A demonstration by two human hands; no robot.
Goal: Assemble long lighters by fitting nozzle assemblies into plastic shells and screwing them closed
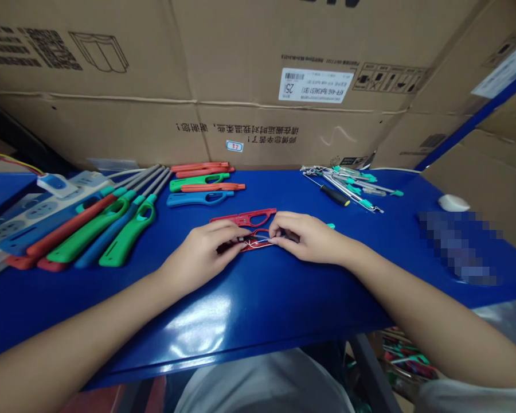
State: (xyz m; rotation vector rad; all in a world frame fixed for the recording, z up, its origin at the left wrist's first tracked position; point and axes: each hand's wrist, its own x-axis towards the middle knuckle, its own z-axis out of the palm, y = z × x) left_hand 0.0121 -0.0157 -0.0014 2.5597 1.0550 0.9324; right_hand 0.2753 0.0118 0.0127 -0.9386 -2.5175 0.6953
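My left hand (206, 246) and my right hand (303, 234) meet at the middle of the blue table (258, 298). Both pinch a red lighter shell half (254, 241) lying flat, with thin wires and a small metal part inside it. The fingers of both hands are closed on it. A second red shell half (245, 218) lies just behind, touching neither hand.
Assembled long-nosed lighters (107, 229) in green, blue and red lie at the left beside a power strip (21, 221). Loose handle shells (202, 183) sit behind. Metal tube parts with teal tips (352, 186) lie at the back right. Cardboard boxes (258, 86) wall the back.
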